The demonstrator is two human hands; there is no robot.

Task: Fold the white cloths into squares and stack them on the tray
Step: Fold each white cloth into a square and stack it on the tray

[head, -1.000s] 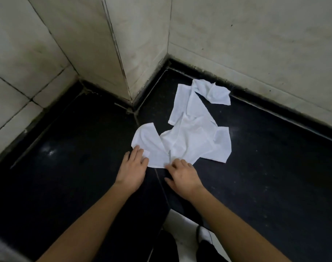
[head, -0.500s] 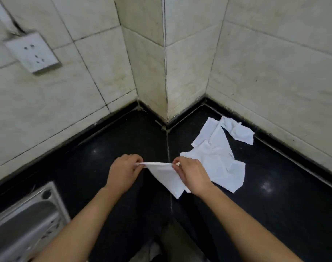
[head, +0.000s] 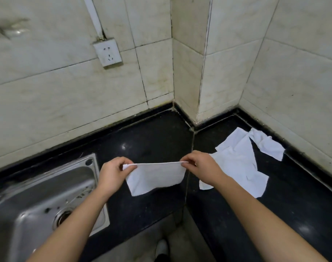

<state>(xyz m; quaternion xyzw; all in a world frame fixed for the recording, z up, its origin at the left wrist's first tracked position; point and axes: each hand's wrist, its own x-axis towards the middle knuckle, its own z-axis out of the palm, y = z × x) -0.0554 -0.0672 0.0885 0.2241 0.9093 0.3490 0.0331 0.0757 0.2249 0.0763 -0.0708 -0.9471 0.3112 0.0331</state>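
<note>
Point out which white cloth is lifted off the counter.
The cloth pinched between the left hand and right hand; the other cloths lie heaped on the counter.

no readable text, no labels, no brands, no numbers, no signs anywhere in view

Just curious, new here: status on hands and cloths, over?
Left hand, right hand each pinch a top corner of one white cloth, held taut. Other cloths heaped unfolded at right. No tray in view.

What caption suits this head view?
Left hand and right hand hold a white cloth by its corners over the counter.
</note>
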